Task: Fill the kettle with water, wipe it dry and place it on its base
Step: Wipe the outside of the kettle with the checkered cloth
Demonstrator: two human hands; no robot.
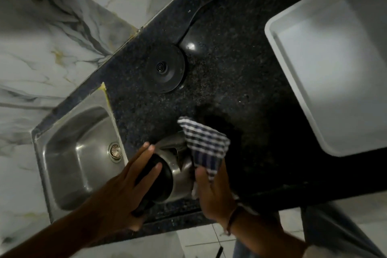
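Note:
A steel kettle (pixel 178 176) with a black lid stands on the dark granite counter (pixel 240 81) near its front edge. My left hand (pixel 129 186) lies flat over the black lid and handle, fingers spread. My right hand (pixel 211 190) presses a blue-and-white checked cloth (pixel 206 144) against the kettle's right side and spout. The round black kettle base (pixel 165 68) sits bare further back on the counter, its cord running off towards the wall.
A steel sink (pixel 69 153) with a drain lies to the left of the kettle. A large white tray (pixel 293 90) fills the counter's right end. Marble wall tiles run behind. Floor tiles show below the counter edge.

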